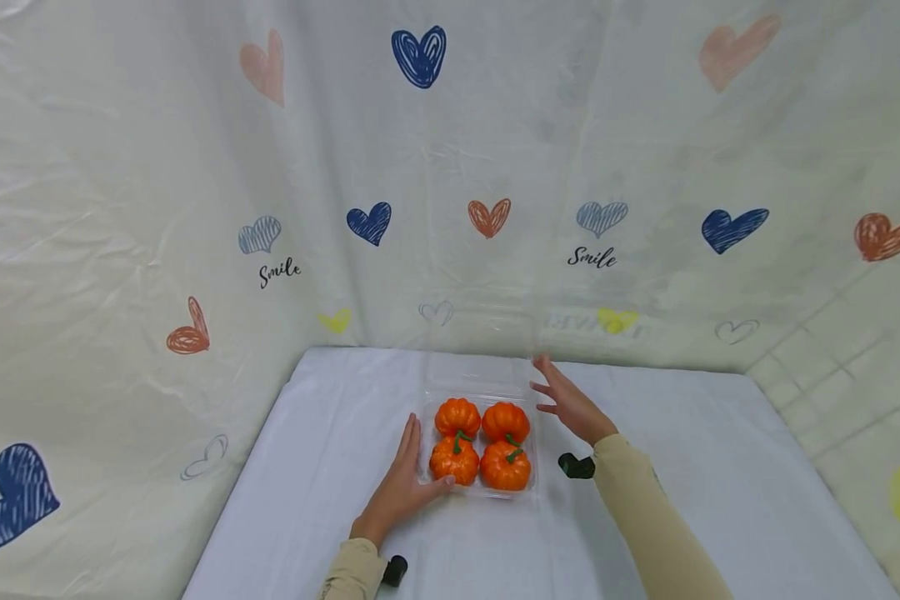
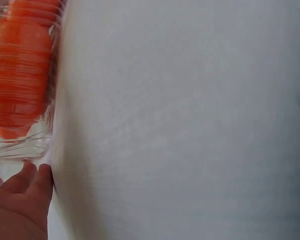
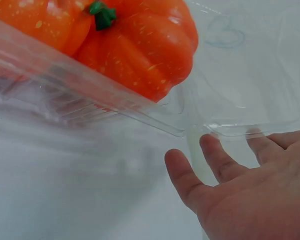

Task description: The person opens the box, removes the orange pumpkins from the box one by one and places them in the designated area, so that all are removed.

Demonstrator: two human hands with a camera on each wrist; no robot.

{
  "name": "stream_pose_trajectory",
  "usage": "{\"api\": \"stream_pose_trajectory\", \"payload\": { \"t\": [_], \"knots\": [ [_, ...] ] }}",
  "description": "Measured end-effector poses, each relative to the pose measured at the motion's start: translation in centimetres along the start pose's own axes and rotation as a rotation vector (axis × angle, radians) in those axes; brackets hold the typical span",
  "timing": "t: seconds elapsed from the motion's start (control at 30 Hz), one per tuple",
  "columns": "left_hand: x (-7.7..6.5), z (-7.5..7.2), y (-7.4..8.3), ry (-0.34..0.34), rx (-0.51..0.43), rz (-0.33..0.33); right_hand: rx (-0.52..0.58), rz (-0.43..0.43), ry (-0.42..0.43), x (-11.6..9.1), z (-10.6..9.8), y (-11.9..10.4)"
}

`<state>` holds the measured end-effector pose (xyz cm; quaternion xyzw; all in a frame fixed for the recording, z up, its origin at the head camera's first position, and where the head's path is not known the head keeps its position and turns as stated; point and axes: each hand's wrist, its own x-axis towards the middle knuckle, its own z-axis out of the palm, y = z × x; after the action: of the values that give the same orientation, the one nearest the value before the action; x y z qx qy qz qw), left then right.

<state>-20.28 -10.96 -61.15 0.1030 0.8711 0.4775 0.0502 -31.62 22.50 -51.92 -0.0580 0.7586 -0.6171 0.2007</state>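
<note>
A clear plastic clamshell box (image 1: pixel 487 492) sits on the table with several small orange toy pumpkins (image 1: pixel 505 465) in rows inside it. Its transparent lid (image 1: pixel 476 375) stands raised at the back. My left hand (image 1: pixel 399 493) lies along the box's left side, fingers straight, thumb over the front left corner. Beside the lid's right edge is my right hand (image 1: pixel 572 408), fingers spread and nothing in its grasp. The right wrist view puts its fingertips (image 3: pixel 177 159) right by the hinge end of the lid. One pumpkin (image 3: pixel 145 55) there shows a green stem.
A white cloth covers the table (image 1: pixel 682 450). Behind it hangs a white curtain (image 1: pixel 495 125) printed with hearts and words. Dark wrist devices (image 1: pixel 576 466) show at both sleeves.
</note>
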Motion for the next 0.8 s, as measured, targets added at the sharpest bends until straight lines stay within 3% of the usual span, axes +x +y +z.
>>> {"api": "stream_pose_trajectory", "payload": {
  "t": [0.27,0.53,0.7,0.8],
  "knots": [
    [-0.2,0.2,-0.2,-0.003,0.012,0.002,0.073,0.044,-0.010,0.2,0.2,1.3],
    [-0.4,0.4,-0.2,-0.002,0.015,0.002,0.029,0.085,-0.007,0.1,0.6,2.3],
    [-0.4,0.6,-0.1,0.010,0.007,-0.004,-0.077,0.080,0.023,-0.2,0.8,1.8],
    [-0.4,0.7,0.0,0.023,0.000,-0.003,-0.205,0.079,0.078,-0.3,1.2,1.0]
  ]
}}
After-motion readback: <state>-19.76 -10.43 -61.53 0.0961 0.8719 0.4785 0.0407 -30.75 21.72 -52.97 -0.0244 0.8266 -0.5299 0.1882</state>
